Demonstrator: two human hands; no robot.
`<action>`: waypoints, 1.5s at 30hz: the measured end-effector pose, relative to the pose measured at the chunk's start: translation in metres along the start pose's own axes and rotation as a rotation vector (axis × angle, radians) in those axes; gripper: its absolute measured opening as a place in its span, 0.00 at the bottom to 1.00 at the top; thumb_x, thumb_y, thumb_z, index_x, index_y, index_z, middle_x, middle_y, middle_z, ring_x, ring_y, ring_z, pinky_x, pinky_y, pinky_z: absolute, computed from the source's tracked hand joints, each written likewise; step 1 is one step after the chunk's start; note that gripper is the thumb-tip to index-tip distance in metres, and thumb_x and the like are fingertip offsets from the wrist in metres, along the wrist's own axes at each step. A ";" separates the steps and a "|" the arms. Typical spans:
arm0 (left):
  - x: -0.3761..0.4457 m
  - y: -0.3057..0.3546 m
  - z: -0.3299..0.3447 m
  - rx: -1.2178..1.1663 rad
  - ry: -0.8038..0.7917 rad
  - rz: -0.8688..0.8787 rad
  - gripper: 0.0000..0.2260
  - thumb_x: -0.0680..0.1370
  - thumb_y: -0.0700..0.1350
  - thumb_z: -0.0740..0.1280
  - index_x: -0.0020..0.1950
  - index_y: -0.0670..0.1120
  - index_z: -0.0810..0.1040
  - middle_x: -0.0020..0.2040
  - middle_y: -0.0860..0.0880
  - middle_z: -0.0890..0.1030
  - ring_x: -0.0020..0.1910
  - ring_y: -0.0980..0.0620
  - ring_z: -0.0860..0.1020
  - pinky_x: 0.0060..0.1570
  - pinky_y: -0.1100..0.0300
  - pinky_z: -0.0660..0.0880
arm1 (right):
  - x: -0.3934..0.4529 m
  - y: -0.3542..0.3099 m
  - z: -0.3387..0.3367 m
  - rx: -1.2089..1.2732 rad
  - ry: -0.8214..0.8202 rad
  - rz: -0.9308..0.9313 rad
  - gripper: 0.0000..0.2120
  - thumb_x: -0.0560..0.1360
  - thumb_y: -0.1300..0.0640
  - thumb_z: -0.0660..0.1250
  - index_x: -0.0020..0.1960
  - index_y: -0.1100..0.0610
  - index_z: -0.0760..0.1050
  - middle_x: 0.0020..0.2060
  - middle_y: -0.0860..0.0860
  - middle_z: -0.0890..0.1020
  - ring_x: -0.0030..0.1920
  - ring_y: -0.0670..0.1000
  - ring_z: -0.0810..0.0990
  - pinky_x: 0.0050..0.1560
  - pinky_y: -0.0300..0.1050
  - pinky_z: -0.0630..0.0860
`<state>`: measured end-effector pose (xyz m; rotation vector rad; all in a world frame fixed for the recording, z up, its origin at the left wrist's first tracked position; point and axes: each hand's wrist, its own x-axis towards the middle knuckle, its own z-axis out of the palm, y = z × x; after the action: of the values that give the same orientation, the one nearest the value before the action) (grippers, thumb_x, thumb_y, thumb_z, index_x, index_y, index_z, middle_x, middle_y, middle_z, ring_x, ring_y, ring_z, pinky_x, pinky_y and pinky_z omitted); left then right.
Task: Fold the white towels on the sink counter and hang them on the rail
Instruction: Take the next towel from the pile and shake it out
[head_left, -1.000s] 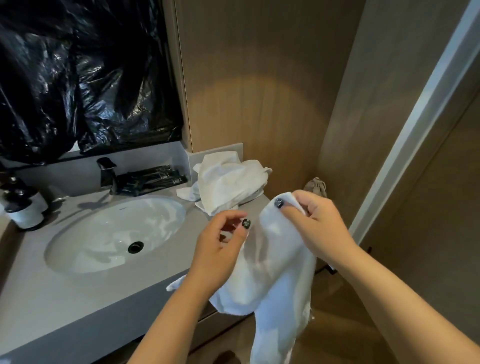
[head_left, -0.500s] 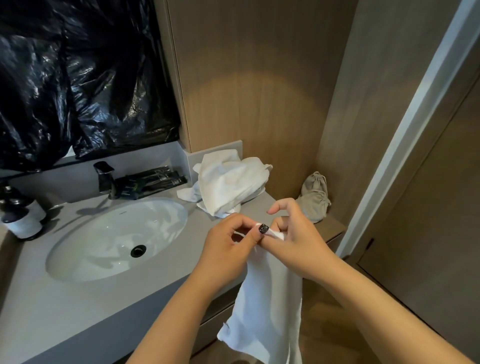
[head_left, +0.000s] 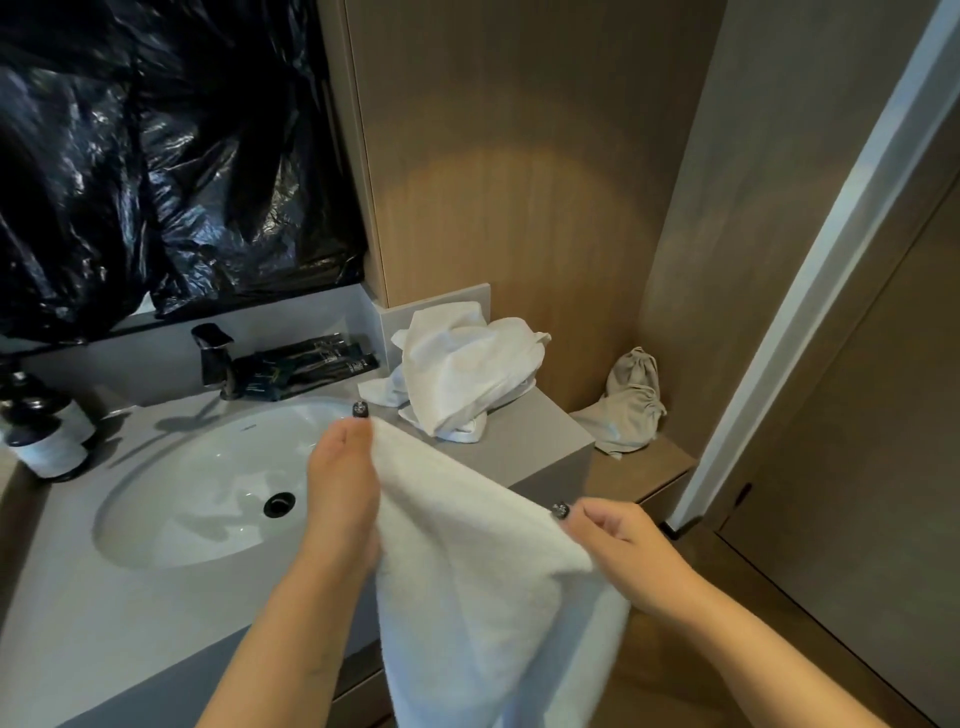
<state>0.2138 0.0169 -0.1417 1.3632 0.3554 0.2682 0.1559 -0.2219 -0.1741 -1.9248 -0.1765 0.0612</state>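
While both hands are holding one white towel (head_left: 467, 571) stretched above the table (head_left: 524, 441) front | left hand (head_left: 340, 499) grip pinching its upper corner | right hand (head_left: 623, 556) grip pinching the other corner | towel pile (head_left: 462, 374) lying beside the sink (head_left: 208, 488)

Head view, down over counter (head_left: 130, 613)

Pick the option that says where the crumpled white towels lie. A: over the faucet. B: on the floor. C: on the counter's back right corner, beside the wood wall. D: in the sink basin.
C: the crumpled white towels sit heaped on the counter at its back right corner, against the wood wall, right of the sink basin and faucet.
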 end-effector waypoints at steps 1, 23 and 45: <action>0.002 0.003 -0.005 0.030 0.007 0.027 0.10 0.77 0.46 0.61 0.36 0.52 0.68 0.33 0.52 0.66 0.36 0.51 0.65 0.36 0.55 0.62 | 0.000 0.001 -0.002 -0.009 0.022 0.001 0.20 0.80 0.52 0.62 0.33 0.62 0.69 0.29 0.51 0.68 0.31 0.46 0.64 0.36 0.43 0.62; -0.055 -0.003 0.023 0.399 -0.820 0.267 0.11 0.68 0.62 0.70 0.38 0.55 0.81 0.34 0.59 0.79 0.35 0.60 0.75 0.39 0.67 0.70 | 0.020 -0.051 -0.011 -0.128 0.190 -0.220 0.20 0.81 0.56 0.63 0.32 0.62 0.70 0.25 0.47 0.65 0.27 0.43 0.61 0.30 0.36 0.60; -0.068 -0.020 0.012 0.769 -0.716 0.454 0.12 0.78 0.52 0.69 0.60 0.64 0.77 0.53 0.77 0.75 0.55 0.78 0.71 0.52 0.81 0.64 | 0.009 -0.033 -0.012 -0.292 0.159 -0.274 0.24 0.80 0.53 0.64 0.29 0.62 0.67 0.23 0.50 0.66 0.27 0.47 0.63 0.31 0.45 0.61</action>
<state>0.1555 -0.0242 -0.1527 2.1807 -0.5177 -0.0141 0.1635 -0.2197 -0.1384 -2.1665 -0.3559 -0.3147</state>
